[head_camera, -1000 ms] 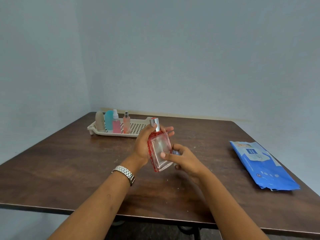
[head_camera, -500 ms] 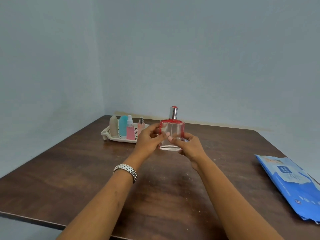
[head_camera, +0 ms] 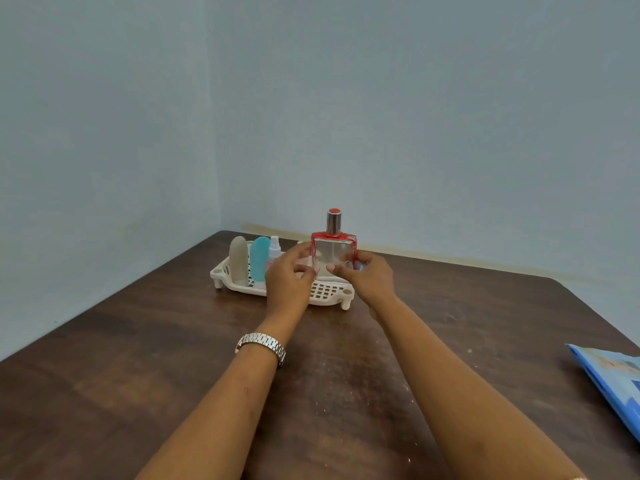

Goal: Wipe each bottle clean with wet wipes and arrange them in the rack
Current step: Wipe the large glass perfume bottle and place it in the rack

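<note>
Several bottles (head_camera: pixel 259 259) stand in the rack (head_camera: pixel 329 296) left of centre, while left hand (head_camera: pixel 287 282) and right hand (head_camera: pixel 372 280) pinch the upright glass bottle (head_camera: pixel 333 252) over its right end, perhaps touching down, apparently the last one

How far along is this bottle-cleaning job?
Nearly finished, it seems. A grey bottle, a teal bottle and a small spray bottle already stand in the rack. The left hand and right hand hold a square glass bottle upright over the rack's free end, not yet let go. No other bottles show on the table, only the wipes pack.
</note>
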A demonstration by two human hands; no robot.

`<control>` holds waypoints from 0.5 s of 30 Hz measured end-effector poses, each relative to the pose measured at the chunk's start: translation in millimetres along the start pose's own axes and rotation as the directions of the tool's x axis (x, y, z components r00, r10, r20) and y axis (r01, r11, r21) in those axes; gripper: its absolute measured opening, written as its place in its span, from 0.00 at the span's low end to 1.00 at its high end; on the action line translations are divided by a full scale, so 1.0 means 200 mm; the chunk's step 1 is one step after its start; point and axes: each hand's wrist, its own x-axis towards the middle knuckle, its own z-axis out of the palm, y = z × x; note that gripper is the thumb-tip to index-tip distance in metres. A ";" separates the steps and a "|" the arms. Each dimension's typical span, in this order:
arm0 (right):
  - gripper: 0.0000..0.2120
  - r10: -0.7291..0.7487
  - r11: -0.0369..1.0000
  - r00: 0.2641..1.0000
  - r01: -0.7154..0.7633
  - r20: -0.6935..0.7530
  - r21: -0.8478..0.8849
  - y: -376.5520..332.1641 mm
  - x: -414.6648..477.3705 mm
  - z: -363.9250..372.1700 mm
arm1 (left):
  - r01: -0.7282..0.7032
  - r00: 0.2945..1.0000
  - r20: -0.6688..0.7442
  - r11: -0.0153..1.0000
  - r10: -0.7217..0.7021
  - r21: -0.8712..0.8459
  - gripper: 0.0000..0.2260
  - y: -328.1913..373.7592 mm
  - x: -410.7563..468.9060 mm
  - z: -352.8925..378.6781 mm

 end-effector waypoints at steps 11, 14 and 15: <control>0.11 0.051 0.999 0.994 -0.051 0.093 -0.004 0.08 0.08 0.05 | 0.027 0.991 0.120 0.983 -0.050 0.184 0.23 -0.11 -0.01 -0.02; 0.11 0.066 0.998 0.992 -0.066 0.109 -0.004 0.12 0.10 0.06 | 0.029 0.993 0.105 0.981 -0.050 0.189 0.22 -0.11 -0.01 -0.01; 0.10 0.074 0.997 0.990 -0.074 0.120 -0.004 0.13 0.11 0.06 | 0.036 0.994 0.091 0.982 -0.054 0.186 0.22 -0.12 -0.01 -0.02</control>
